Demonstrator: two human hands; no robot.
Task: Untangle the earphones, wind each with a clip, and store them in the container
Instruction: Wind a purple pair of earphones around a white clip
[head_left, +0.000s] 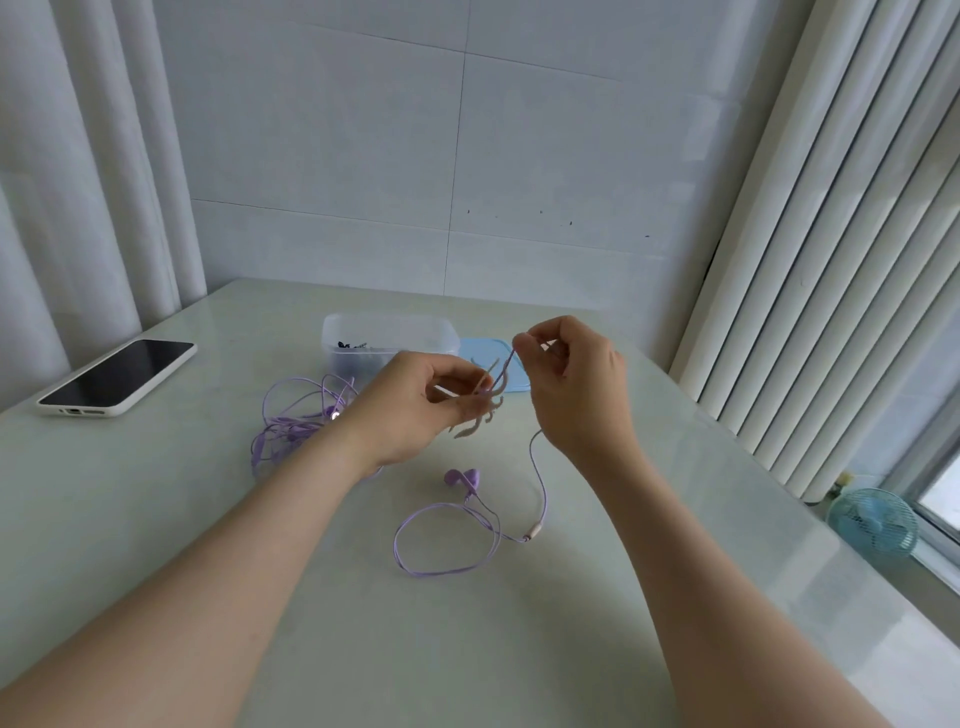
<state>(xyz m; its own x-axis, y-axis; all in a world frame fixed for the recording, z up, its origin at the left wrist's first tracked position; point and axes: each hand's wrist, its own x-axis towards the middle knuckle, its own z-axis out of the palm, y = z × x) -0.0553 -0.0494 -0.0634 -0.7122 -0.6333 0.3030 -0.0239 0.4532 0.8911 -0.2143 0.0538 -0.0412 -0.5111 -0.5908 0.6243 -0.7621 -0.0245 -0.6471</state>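
Note:
My left hand (415, 402) holds a small pale clip (475, 415) with curved prongs, raised above the table. My right hand (569, 374) pinches the purple earphone cable (540, 483) just above the clip. That cable hangs down to a beige inline piece (534, 531), a loose loop (447, 540) and two purple earbuds (462, 479) lying on the table. A second purple earphone (296, 421) lies tangled to the left, partly behind my left wrist. The clear plastic container (389, 338) stands behind my hands with dark items inside.
A light blue lid (491, 358) lies right of the container. A phone in a white case (117, 376) rests at the table's left edge. Curtains hang left and right; a small blue fan (872, 522) sits on the sill beyond the table's right edge.

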